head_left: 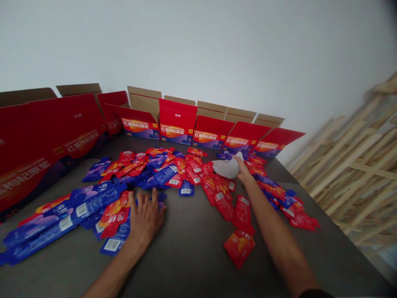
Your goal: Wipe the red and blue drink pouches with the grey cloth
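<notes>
My left hand (146,213) lies with spread fingers at the edge of some pouches, touching a blue pouch (119,236) and close to a red pouch (115,215). Farther out, my right hand (242,167) grips a crumpled white cloth (227,167) over the right part of the pouch pile. Loose red pouches (223,203) lie below the cloth, and one red pouch (240,247) rests nearest to me. In the middle, red and blue pouches (164,174) are heaped together. The fingertips of my right hand are partly hidden by the cloth.
Several red printed cartons (178,122) with raised flaps stand along the back of the dark table (186,256). Larger red cartons (46,149) line the left side. Long blue pouches (66,219) lie at left. Wooden slats (350,165) stand beyond the table's right edge.
</notes>
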### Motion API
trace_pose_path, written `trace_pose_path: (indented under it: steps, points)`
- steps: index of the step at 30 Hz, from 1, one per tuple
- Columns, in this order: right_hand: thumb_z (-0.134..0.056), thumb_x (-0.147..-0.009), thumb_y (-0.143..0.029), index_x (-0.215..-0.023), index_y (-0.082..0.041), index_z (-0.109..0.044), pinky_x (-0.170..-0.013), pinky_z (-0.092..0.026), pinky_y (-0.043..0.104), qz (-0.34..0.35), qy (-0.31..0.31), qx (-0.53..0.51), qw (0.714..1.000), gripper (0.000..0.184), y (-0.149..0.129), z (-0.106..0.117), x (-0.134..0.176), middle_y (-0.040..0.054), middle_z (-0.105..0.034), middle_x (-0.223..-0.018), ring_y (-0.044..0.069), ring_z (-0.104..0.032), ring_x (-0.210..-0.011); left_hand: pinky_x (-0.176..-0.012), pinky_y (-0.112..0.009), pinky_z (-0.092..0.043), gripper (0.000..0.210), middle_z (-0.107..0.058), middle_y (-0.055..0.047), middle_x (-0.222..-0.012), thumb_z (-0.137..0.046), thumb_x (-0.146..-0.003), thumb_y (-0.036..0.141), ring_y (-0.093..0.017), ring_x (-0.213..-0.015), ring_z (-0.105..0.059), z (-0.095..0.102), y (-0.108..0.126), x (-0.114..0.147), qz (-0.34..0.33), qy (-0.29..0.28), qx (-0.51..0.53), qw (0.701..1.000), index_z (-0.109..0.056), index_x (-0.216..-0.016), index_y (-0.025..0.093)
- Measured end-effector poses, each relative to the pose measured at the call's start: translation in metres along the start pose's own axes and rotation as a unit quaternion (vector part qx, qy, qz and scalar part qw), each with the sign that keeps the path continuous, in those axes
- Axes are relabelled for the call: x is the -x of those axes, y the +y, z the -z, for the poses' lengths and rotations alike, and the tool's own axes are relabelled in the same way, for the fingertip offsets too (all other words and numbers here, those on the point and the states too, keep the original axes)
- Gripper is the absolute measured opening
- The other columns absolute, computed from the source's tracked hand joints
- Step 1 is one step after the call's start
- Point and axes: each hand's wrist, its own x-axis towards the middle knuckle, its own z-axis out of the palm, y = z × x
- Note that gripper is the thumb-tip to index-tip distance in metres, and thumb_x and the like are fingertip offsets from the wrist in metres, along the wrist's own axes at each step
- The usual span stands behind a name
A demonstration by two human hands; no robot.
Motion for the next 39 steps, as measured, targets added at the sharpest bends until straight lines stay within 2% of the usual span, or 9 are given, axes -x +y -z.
trace_pose_path:
  steps: [7, 16, 19, 23, 25, 28, 31, 36, 39]
  points:
    - [-0.075, -0.070, -0.030, -0.088, -0.016, -0.069, -0.057, -0.056, 0.024, 0.040, -0.021, 0.033, 0.998, 0.024, 0.023, 0.000, 0.066, 0.0019, -0.074, -0.073, 0.017, -0.070, -0.063, -0.113, -0.061, -0.011, 0.049, -0.068, -0.018, -0.096, -0.044, -0.086, 0.032, -0.038, -0.105, -0.058, -0.003, 0.000, 0.006, -0.047, 0.017, 0.116, 0.992, -0.059, -0.129, 0.013]
    - [-0.067, -0.076, -0.048, -0.102, -0.018, -0.064, -0.079, -0.054, 0.026, 0.243, 0.099, 0.040, 0.964, 0.040, 0.008, 0.000, 0.114, 0.0041, -0.071, -0.101, 0.019, -0.066, -0.095, -0.100, -0.053, -0.039, 0.069, -0.055, -0.023, -0.128, -0.036, -0.094, 0.051, -0.039, -0.114, -0.055, 0.023, 0.026, -0.003, 0.000, -0.025, 0.285, 0.958, -0.034, -0.149, 0.011]
    - [-0.061, -0.081, -0.051, -0.109, -0.018, -0.060, -0.084, -0.052, 0.029, 0.306, 0.110, 0.056, 0.944, 0.044, 0.000, -0.001, 0.140, 0.0054, -0.068, -0.105, 0.019, -0.065, -0.095, -0.106, -0.046, -0.036, 0.063, -0.051, -0.016, -0.138, -0.039, -0.094, 0.054, -0.032, -0.124, -0.051, 0.023, 0.031, -0.003, 0.008, -0.042, 0.472, 0.881, -0.041, -0.146, 0.019]
    - [-0.063, -0.083, -0.044, -0.112, -0.022, -0.057, -0.086, -0.051, 0.032, 0.396, 0.020, 0.175, 0.901, 0.037, 0.002, -0.001, 0.188, 0.0058, -0.065, -0.106, 0.020, -0.063, -0.093, -0.094, -0.042, -0.047, 0.067, -0.068, -0.014, -0.119, -0.038, -0.089, 0.067, -0.029, -0.106, -0.064, 0.010, 0.047, 0.006, 0.138, -0.156, 0.705, 0.678, -0.060, -0.128, 0.016]
    - [-0.066, -0.082, -0.036, -0.110, -0.024, -0.058, -0.087, -0.050, 0.034, 0.462, -0.086, 0.272, 0.840, 0.031, 0.009, -0.002, 0.208, 0.0056, -0.065, -0.104, 0.021, -0.063, -0.094, -0.083, -0.041, -0.052, 0.071, -0.074, -0.015, -0.103, -0.042, -0.085, 0.071, -0.029, -0.093, -0.069, 0.003, 0.059, 0.011, 0.199, -0.220, 0.767, 0.569, -0.066, -0.117, 0.012]
    - [-0.067, -0.079, -0.027, -0.114, -0.025, -0.059, -0.084, -0.051, 0.035, 0.504, -0.263, 0.404, 0.716, 0.036, 0.026, -0.007, 0.228, 0.0060, -0.066, -0.104, 0.023, -0.064, -0.095, -0.081, -0.038, -0.053, 0.059, -0.076, -0.011, -0.094, -0.054, -0.084, 0.064, -0.025, -0.085, -0.071, -0.003, 0.073, 0.018, 0.238, -0.240, 0.811, 0.478, -0.068, -0.114, 0.015]
    - [-0.070, -0.077, -0.023, -0.125, -0.024, -0.053, -0.081, -0.052, 0.033, 0.473, -0.317, 0.482, 0.666, 0.050, 0.047, -0.016, 0.239, 0.0080, -0.065, -0.114, 0.024, -0.064, -0.102, -0.083, -0.038, -0.052, 0.052, -0.077, -0.009, -0.091, -0.057, -0.084, 0.060, -0.024, -0.084, -0.071, -0.006, 0.078, 0.022, 0.255, -0.232, 0.813, 0.469, -0.070, -0.108, 0.016]
    - [-0.072, -0.076, -0.022, -0.121, -0.023, -0.054, -0.071, -0.052, 0.026, 0.438, -0.340, 0.536, 0.636, 0.048, 0.068, -0.025, 0.249, 0.0055, -0.065, -0.112, 0.020, -0.065, -0.100, -0.089, -0.037, -0.049, 0.055, -0.077, -0.007, -0.089, -0.060, -0.078, 0.066, -0.025, -0.089, -0.069, -0.012, 0.073, 0.025, 0.230, -0.190, 0.793, 0.531, -0.073, -0.097, 0.016]
    - [-0.070, -0.079, -0.025, -0.119, -0.025, -0.057, -0.064, -0.049, 0.023, 0.436, -0.383, 0.582, 0.570, 0.042, 0.068, -0.025, 0.254, 0.0036, -0.064, -0.110, 0.018, -0.065, -0.091, -0.081, -0.035, -0.049, 0.056, -0.075, -0.006, -0.073, -0.060, -0.077, 0.068, -0.024, -0.077, -0.068, -0.011, 0.069, 0.021, 0.249, -0.168, 0.784, 0.543, -0.074, -0.088, 0.015]
